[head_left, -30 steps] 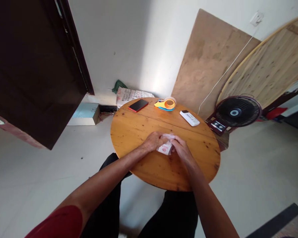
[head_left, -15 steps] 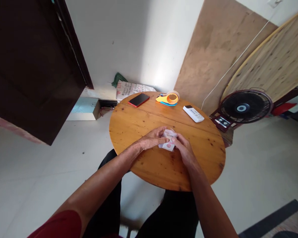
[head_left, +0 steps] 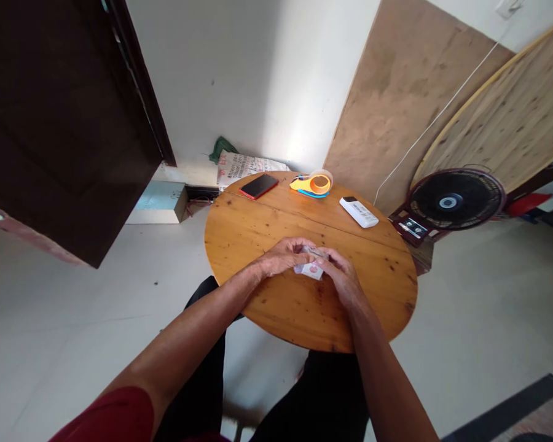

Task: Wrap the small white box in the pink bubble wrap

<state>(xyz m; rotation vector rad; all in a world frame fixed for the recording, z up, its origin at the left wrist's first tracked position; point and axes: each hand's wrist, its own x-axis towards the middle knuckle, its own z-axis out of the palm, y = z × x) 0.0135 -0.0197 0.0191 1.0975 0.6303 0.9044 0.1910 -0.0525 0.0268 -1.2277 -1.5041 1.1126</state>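
Observation:
A small white box with a pink round mark (head_left: 313, 271) rests near the middle of the round wooden table (head_left: 267, 227), with crinkled clear plastic around it. My left hand (head_left: 286, 256) grips its left side, the thumb lying across the top. From the right, my right hand (head_left: 341, 273) holds it too, thumb on the near upper edge and fingers curled over the far side. Both thumbs almost meet on top. The fingers hide much of the box's upper part.
Along the table's far side lie a phone with a red edge (head_left: 258, 186), a yellow tape dispenser (head_left: 299, 183) and a white device with a dark end (head_left: 359, 212). A fan (head_left: 456, 199) stands right of the table. On the left is a dark door (head_left: 59, 110).
My fingers have closed in over the top of the box, and the plastic that stood up there is now pressed lower. The view has shifted slightly.

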